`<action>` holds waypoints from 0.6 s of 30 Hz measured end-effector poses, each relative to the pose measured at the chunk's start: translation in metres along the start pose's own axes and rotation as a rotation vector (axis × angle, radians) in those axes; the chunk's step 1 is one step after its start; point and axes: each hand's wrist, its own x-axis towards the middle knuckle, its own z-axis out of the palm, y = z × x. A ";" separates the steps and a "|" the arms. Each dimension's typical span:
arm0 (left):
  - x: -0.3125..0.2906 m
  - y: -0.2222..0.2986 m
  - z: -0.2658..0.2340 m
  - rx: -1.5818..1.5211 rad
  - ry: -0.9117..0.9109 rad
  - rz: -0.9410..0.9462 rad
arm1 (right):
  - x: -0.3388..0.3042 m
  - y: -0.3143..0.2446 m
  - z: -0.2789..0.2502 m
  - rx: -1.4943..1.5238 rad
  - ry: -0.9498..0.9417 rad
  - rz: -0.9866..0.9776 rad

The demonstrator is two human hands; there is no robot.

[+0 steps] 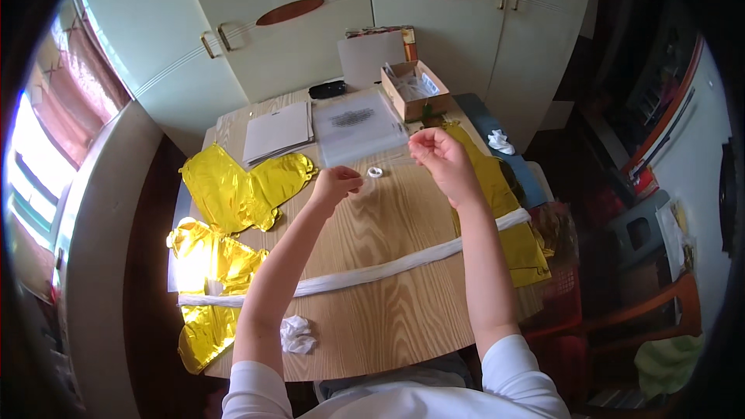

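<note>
My left hand is raised over the middle of the wooden table with its fingers pinched together. Close to its fingertips is a small white ring-shaped roll, perhaps tape. My right hand is held higher and farther right, also in a pinch; anything in either pinch is too small or clear to make out. Under both forearms a long white bundle of strands runs across the table. Shiny gold foil pieces lie beside my left arm, and more gold foil lies beyond my right hand.
At the back are a stack of pale boards, a clear plastic sheet, a black object and a cardboard box of plastic bags. Crumpled white tissue lies near the front edge, another wad at right. Cabinets stand behind.
</note>
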 end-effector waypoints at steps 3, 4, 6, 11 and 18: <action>0.027 -0.022 -0.004 0.088 0.100 -0.010 | 0.001 0.005 0.001 -0.076 -0.012 -0.011; 0.033 -0.029 -0.004 0.070 0.107 -0.020 | 0.001 0.007 0.002 -0.104 -0.015 -0.023; 0.038 -0.028 -0.001 0.032 0.113 -0.038 | 0.000 0.003 0.001 -0.171 -0.046 0.022; 0.042 -0.031 0.003 0.197 0.119 -0.013 | 0.001 0.016 0.015 -0.495 -0.137 0.044; 0.042 -0.032 -0.015 0.125 0.132 0.022 | 0.003 0.099 0.016 -0.921 -0.228 -0.007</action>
